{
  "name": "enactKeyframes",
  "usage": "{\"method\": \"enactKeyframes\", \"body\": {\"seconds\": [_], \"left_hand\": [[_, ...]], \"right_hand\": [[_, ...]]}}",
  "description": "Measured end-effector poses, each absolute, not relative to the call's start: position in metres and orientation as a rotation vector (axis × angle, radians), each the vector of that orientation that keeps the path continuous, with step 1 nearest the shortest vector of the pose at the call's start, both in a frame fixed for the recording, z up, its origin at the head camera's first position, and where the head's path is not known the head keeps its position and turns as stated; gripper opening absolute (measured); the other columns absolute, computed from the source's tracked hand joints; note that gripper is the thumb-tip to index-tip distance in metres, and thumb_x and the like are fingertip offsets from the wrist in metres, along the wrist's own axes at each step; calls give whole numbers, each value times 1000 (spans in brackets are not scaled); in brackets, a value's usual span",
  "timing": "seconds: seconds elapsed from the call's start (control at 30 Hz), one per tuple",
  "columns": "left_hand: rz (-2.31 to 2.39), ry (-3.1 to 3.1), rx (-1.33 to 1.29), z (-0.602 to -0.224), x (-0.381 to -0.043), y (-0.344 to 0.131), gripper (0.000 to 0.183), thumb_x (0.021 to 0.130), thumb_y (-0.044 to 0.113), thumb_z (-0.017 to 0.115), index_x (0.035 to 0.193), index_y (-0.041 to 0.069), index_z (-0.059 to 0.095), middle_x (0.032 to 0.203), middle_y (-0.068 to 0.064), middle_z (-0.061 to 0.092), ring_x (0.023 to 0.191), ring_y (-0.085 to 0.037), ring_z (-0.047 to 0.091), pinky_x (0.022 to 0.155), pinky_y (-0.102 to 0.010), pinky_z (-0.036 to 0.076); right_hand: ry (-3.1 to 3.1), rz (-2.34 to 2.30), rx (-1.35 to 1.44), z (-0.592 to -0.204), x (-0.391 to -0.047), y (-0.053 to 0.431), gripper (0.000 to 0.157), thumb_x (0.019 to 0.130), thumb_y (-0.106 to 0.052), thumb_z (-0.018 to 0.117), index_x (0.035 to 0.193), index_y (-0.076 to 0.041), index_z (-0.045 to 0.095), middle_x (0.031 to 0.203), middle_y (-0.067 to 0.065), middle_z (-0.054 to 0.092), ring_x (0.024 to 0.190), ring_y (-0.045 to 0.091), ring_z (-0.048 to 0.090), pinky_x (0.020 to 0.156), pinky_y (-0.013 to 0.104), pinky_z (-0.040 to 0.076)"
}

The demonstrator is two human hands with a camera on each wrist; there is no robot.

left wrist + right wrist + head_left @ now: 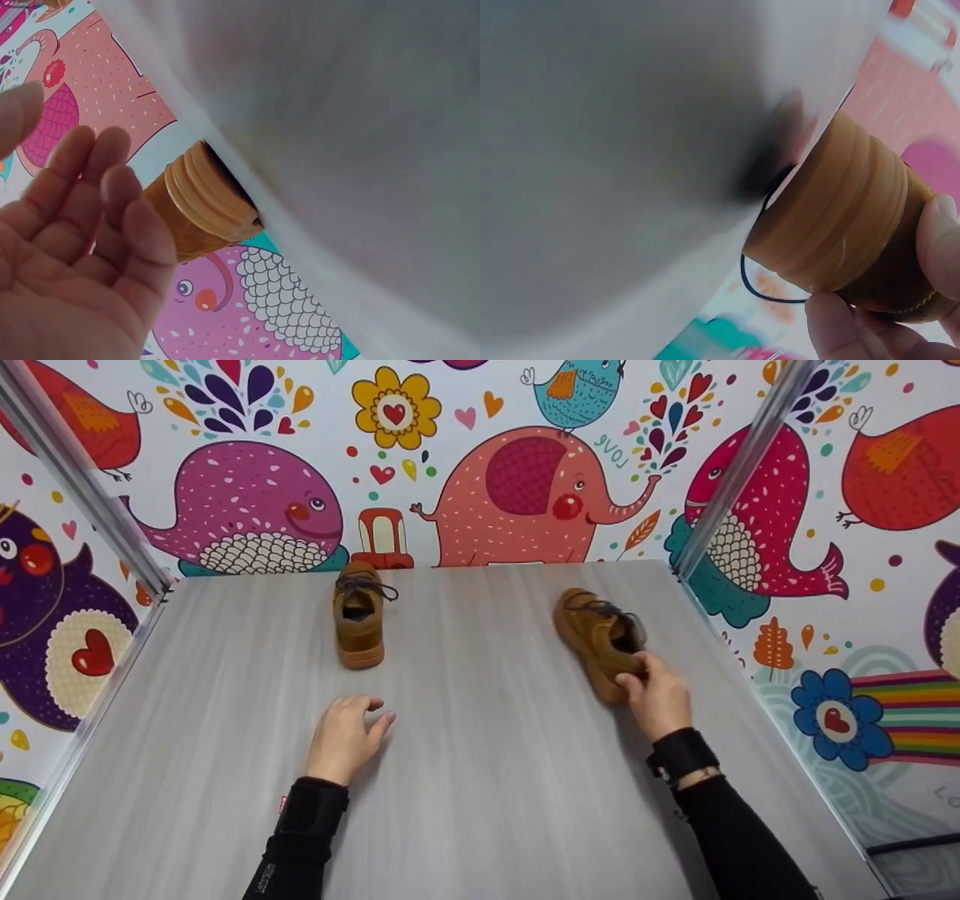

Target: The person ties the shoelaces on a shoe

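Black sleeves (742,840) lie nearest us, over the near part of the desk (480,780). We see the left hand (345,742) with fingers loosely bent, thumb apart from them, holding nothing, just short of the left shoe (360,630). That shoe stands with its toe at the desk's far edge, towards the far left corner, heel to us. Nearer the right edge, the right hand (660,701) pinches the heel of the right shoe (592,637), whose toe slants left towards the far edge; we cannot tell whether its heel is raised. Beyond the far edge we see a wall (480,382) printed with an elephant (465,517).
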State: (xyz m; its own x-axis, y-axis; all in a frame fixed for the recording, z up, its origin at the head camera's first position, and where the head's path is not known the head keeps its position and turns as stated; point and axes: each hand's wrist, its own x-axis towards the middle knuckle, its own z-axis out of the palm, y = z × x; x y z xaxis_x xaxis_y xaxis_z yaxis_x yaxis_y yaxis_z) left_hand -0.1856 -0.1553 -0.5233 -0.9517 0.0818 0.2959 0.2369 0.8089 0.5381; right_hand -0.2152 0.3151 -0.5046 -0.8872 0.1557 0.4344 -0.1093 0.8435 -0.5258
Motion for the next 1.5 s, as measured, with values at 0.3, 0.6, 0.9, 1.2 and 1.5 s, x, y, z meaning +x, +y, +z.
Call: {"method": "enactKeyframes", "body": {"seconds": [0.3, 0.6, 0.9, 1.2, 1.5], "left_hand": [[-873, -2727, -241, -524, -185, -156, 27, 99, 25, 79, 112, 1, 76, 111, -17, 79, 109, -38, 69, 97, -52, 56], [-894, -2804, -203, -519, -186, -156, 29, 101, 26, 76, 117, 2, 76, 117, -17, 78, 114, -36, 67, 101, -53, 55], [-874, -2819, -206, -518, -185, -154, 29, 101, 26, 76, 117, 2, 75, 117, -16, 78, 114, -36, 67, 101, -53, 54], [-823, -2733, -273, -521, -184, -152, 27, 98, 24, 80, 110, 0, 77, 110, -16, 80, 107, -38, 69, 96, -52, 56], [-793, -2704, -296, -522, -185, -151, 25, 98, 23, 79, 109, 0, 77, 108, -17, 79, 104, -38, 70, 93, -52, 57]], "right_hand": [[-2362, 529, 370, -516, -183, 240, 45, 85, -28, 89, 115, 0, 70, 104, 21, 78, 80, 36, 75, 71, 51, 62], [-2248, 372, 626, -522, -148, 199, 45, 75, -34, 95, 101, -6, 72, 83, 9, 74, 65, 21, 72, 58, 32, 60], [-2231, 331, 749, -517, -117, 175, 44, 76, -41, 93, 97, -10, 69, 74, -1, 65, 57, 9, 59, 52, 23, 50], [-2156, 297, 806, -512, -97, 155, 51, 104, -59, 51, 89, -12, 65, 69, -3, 56, 51, 9, 50, 45, 24, 44], [-2170, 522, 809, -508, -113, 171, 41, 107, -46, 60, 105, -6, 69, 70, -1, 72, 48, 6, 58, 47, 16, 48]]}}
